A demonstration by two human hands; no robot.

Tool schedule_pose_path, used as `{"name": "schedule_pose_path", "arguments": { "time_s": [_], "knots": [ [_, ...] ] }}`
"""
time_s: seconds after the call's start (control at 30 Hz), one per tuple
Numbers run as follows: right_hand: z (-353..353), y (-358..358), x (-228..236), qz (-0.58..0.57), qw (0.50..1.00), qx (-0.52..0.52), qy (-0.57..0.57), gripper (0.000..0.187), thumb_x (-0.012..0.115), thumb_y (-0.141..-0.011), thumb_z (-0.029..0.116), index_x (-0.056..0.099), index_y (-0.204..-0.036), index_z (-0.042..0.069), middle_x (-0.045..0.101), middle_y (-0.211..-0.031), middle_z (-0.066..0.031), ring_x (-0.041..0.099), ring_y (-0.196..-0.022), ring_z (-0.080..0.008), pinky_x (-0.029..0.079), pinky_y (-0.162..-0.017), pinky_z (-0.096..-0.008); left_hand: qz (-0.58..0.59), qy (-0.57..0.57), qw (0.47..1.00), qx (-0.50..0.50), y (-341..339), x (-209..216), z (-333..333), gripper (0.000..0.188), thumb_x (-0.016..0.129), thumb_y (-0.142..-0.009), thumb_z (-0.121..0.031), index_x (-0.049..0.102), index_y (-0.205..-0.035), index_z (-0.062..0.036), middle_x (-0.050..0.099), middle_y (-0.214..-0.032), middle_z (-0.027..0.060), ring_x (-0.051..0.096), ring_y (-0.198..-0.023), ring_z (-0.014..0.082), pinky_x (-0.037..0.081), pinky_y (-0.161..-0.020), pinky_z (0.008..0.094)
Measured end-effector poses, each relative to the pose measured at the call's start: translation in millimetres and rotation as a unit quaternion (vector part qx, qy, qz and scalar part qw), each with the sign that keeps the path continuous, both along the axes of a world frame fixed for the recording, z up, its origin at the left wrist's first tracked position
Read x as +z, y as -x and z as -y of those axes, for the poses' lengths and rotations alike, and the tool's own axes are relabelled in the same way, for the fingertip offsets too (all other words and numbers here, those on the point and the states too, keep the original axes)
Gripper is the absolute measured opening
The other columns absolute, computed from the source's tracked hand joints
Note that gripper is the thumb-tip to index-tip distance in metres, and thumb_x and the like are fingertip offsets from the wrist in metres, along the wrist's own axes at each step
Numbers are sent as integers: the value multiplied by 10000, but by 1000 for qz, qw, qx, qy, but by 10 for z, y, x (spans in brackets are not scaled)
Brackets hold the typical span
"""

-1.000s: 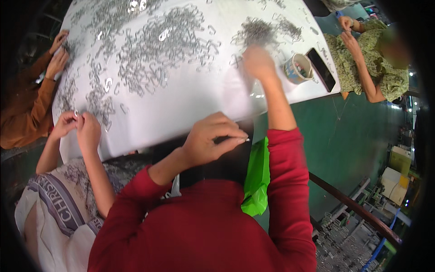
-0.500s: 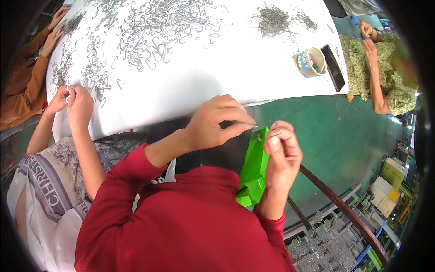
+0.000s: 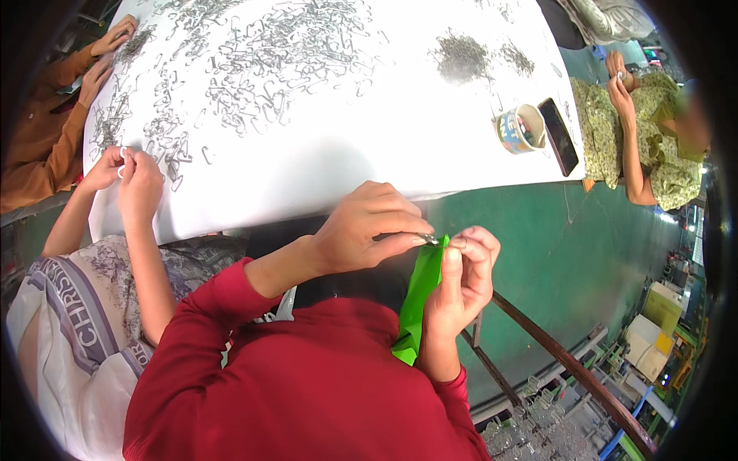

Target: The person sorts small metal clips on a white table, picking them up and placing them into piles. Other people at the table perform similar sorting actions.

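Observation:
My left hand (image 3: pixel 373 227) is closed in a pinch on a small grey metal piece (image 3: pixel 430 240), held over my lap just past the table's near edge. Close to its right, my right hand (image 3: pixel 461 284) has thumb and forefinger pressed together near the end of that piece. What sits between those right fingertips is too small to make out. Below and between both hands stands a bright green bag or box (image 3: pixel 419 307), partly covered by my right hand. Many bent metal hooks (image 3: pixel 284 61) lie scattered over the white-covered table (image 3: pixel 338 161).
A dark pile of thin metal pieces (image 3: pixel 463 58) lies far right, near a paper cup (image 3: pixel 520 129) and a black phone (image 3: pixel 559 137). People work at left, far left and right. A brown metal bar (image 3: pixel 569 357) crosses above wire racks (image 3: pixel 530 426) at lower right.
My right hand has moved left and slightly down, bringing its fingertips close to my left hand's. The metal piece now shows more clearly in my left fingers. The view has shifted slightly.

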State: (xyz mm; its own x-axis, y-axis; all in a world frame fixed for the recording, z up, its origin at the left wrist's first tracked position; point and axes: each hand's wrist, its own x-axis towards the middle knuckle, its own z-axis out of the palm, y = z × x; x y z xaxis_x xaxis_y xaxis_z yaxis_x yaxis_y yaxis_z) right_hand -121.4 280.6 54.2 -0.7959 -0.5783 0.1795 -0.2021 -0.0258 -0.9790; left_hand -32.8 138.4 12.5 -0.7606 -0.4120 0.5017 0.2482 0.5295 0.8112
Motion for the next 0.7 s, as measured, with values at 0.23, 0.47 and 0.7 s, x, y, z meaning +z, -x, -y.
{"name": "schedule_pose_path", "arguments": {
  "time_s": [0.23, 0.47, 0.7],
  "knots": [
    [-23, 16, -23, -34, 999, -17, 0, 64, 663, -873, 37, 624, -924, 32, 489, -1064, -86, 501, -953, -180, 434, -831, -296, 130, 159, 945, 254, 202, -391, 916, 147, 704, -808, -157, 683, -940, -96, 639, -882, 54, 599, -829, 247, 449, -709, 380],
    [28, 5, -77, -12, 1000, -2, -1, 80, 676, -862, 15, 637, -931, 18, 501, -1070, -86, 519, -897, -151, 445, -781, -261, 235, 274, 890, 280, 390, -628, 1095, 150, 670, -847, -164, 625, -956, -71, 612, -895, 75, 604, -777, 274, 505, -671, 382],
    [38, -16, -153, -19, 1000, -6, -14, 92, 695, -850, 27, 643, -926, 28, 529, -1039, -80, 492, -839, -134, 426, -735, -252, 193, -6, 955, 225, 191, -396, 1059, 199, 592, -841, -48, 623, -1034, -12, 601, -856, 117, 627, -785, 286, 523, -706, 371]
  ]
}}
